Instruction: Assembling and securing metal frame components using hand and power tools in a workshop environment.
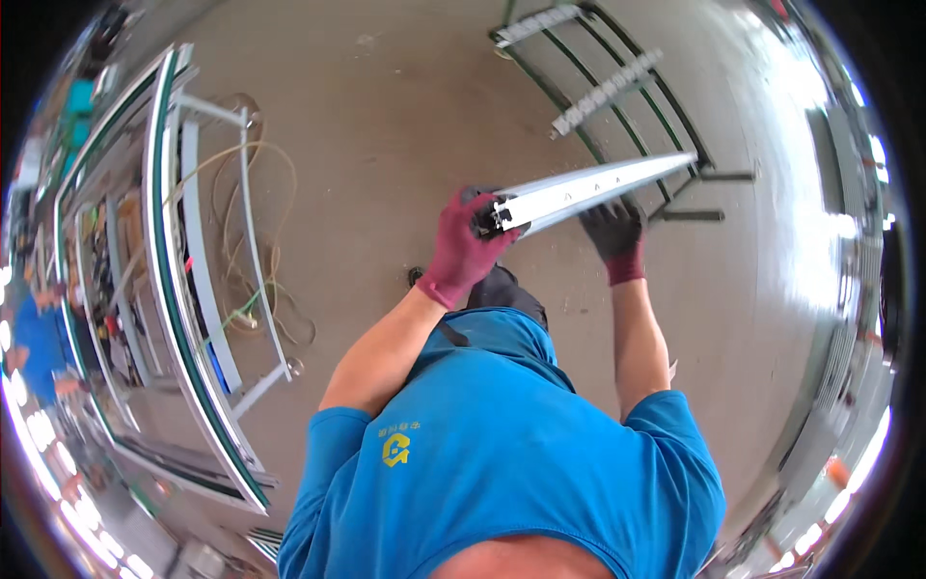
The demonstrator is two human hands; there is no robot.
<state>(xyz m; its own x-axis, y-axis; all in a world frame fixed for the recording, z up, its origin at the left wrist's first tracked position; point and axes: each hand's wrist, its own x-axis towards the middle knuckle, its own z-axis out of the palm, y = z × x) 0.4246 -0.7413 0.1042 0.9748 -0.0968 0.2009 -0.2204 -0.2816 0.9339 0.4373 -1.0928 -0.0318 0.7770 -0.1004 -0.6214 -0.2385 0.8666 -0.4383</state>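
The concrete floor (pixel 386 116) fills most of the view. On the left stands a stack of large white-and-green window frames (pixel 183 289), with loops of yellowish cable (pixel 246 241) lying on the floor just right of them. Far and to the right a dark green metal rack (pixel 617 106) lies flat, with 2 short pale toothed strips (pixel 606 93) resting across its bars.

In the middle, a long white aluminium profile (pixel 598 185) is held above the floor by both hands. Its long axis runs from near-left to far-right, rising slightly in the picture, and its far end reaches over the near edge of the rack (whether it touches a bar there cannot be told).

The left hand (pixel 463 241), in a dark red glove, is closed around the near-left end of the profile, so that the open cross-section shows just beside the fingers. The right hand (pixel 615 230), in a black glove with a red cuff, grips the profile from beneath, further along toward the middle, fingers curled up around its lower edge.

So most of the profile's length lies beyond the right hand, to the far right, and only a short stretch spans between the 2 grips. The left hand is the nearer one to the body.
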